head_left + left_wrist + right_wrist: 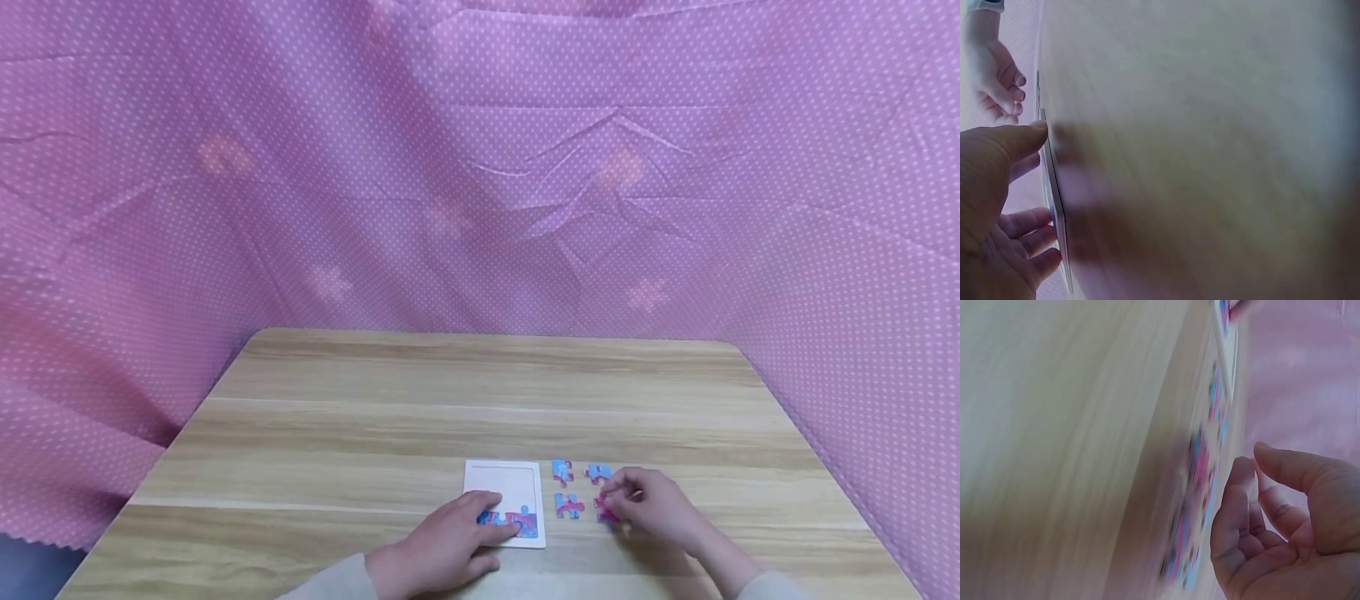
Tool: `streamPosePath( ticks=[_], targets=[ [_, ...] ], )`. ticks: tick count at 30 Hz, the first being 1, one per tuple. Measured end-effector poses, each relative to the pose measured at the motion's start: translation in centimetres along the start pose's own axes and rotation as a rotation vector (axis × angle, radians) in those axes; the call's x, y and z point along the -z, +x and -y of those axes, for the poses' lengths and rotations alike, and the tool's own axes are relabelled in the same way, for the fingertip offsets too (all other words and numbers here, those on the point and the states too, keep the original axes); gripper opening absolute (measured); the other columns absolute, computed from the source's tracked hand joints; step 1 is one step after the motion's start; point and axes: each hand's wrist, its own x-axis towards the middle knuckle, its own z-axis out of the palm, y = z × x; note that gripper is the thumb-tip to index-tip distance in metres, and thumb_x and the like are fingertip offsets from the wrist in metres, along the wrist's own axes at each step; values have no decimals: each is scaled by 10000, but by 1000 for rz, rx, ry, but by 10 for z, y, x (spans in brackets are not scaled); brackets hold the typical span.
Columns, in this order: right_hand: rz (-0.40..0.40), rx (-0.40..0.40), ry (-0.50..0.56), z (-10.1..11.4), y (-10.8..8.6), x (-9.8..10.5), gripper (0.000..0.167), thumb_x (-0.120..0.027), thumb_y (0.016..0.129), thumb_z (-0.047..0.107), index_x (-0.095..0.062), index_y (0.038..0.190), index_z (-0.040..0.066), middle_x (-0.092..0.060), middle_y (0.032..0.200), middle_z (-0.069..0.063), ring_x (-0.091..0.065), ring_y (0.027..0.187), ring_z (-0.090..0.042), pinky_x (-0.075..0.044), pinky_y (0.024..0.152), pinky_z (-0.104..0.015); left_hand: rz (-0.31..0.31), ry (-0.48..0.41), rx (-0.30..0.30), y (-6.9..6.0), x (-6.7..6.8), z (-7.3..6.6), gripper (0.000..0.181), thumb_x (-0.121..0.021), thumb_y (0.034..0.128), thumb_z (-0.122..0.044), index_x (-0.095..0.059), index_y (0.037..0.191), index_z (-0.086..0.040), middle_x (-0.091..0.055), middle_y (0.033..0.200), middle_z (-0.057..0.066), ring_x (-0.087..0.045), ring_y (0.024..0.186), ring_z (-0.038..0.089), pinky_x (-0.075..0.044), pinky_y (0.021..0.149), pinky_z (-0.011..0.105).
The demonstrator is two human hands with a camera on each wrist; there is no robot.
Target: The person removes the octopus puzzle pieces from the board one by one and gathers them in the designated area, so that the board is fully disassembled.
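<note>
A white puzzle tray lies on the table, with blue and pink jigsaw pieces along its near side. My left hand rests on the tray with its fingers extended over those pieces; the left wrist view shows its thumb at the tray's edge. To the right, my right hand hovers over loose jigsaw pieces, partly covering a pink one. Its fingers are loosely bent, and the right wrist view shows no piece between thumb and fingertips.
Other loose jigsaw pieces lie between tray and right hand: a blue one, a blue-pink one and another blue one. The wooden table is bordered at the back and sides by a pink dotted curtain.
</note>
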Motion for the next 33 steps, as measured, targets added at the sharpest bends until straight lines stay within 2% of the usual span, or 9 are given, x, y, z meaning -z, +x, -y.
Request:
streamPosePath(
  ticks=[3, 7, 13, 19, 25, 33],
  targets=[
    [18, 56, -9, 11, 7, -18, 160, -713, 823, 90, -650, 946, 9, -648, 803, -23, -611, 696, -159, -529, 593, -263, -19, 7, -7, -2, 0, 4, 452, -593, 926, -408, -538, 1360, -295, -451, 1395, 124, -419, 1280, 262, -382, 1020, 412],
    [54, 100, 0, 25, 14, -42, 127, -708, 833, 101, -656, 934, 46, -628, 804, 10, -597, 712, -134, -524, 628, -253, -42, 25, 26, -6, 1, 11, 484, -596, 916, -427, -527, 1371, -277, -458, 1391, 122, -424, 1275, 275, -379, 1020, 430],
    [105, 99, 9, 47, 23, -71, 120, -709, 845, 132, -663, 944, 82, -610, 799, 40, -568, 730, -139, -489, 656, -247, -62, 39, 90, -11, 6, 24, 505, -610, 902, -438, -553, 1356, -224, -467, 1383, 110, -436, 1261, 283, -379, 1012, 462],
    [113, 98, 36, 64, 31, -96, 124, -712, 829, 94, -663, 941, 71, -613, 772, 45, -572, 699, -119, -488, 621, -245, -95, 48, 99, -14, 10, 36, 529, -636, 881, -424, -564, 1342, -176, -475, 1380, 115, -440, 1257, 286, -376, 1011, 476],
    [124, 108, 27, 74, 35, -114, 137, -699, 820, 70, -659, 952, 72, -614, 755, 68, -567, 673, -78, -488, 602, -235, -79, 27, 94, -13, 16, 45, 543, -644, 878, -416, -564, 1337, -138, -470, 1393, 114, -426, 1272, 294, -354, 1025, 491],
    [98, 112, -66, 76, 37, -123, 153, -708, 798, 87, -670, 946, 91, -585, 725, 107, -538, 657, -32, -466, 612, -217, -45, -10, 95, -11, 17, 50, 565, -666, 866, -411, -567, 1327, -101, -467, 1402, 108, -426, 1275, 297, -345, 1037, 479]
  ],
)
